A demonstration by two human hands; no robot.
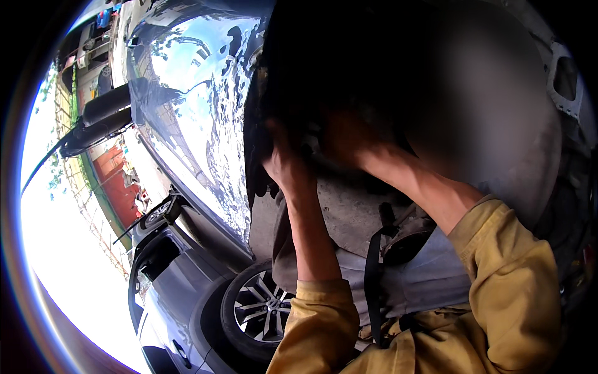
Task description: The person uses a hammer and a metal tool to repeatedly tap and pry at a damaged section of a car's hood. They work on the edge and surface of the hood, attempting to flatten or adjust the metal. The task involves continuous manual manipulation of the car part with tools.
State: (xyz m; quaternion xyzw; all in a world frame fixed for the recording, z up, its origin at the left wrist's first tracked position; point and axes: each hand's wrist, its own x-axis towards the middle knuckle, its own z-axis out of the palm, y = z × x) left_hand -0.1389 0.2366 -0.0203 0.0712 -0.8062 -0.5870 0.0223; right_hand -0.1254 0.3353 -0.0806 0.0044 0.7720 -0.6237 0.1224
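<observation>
My left hand (281,153) reaches up into a dark recess beside the inner edge of a glossy silver-grey car panel (180,106), touching or very near its dark black edge (252,156). To its right, my right hand (349,137) is deeper in shadow inside the same dark opening. The fingers of both hands are lost in the darkness, so what they hold or touch cannot be made out. A large grey blurred area (486,112) fills the upper right.
A car wheel (249,324) and grey car door (168,299) are at lower left. Below my arms are concrete ground (336,218) and a black strap (374,280). A metal bracket (560,75) edges the right. A red wall (115,181) is in the left background.
</observation>
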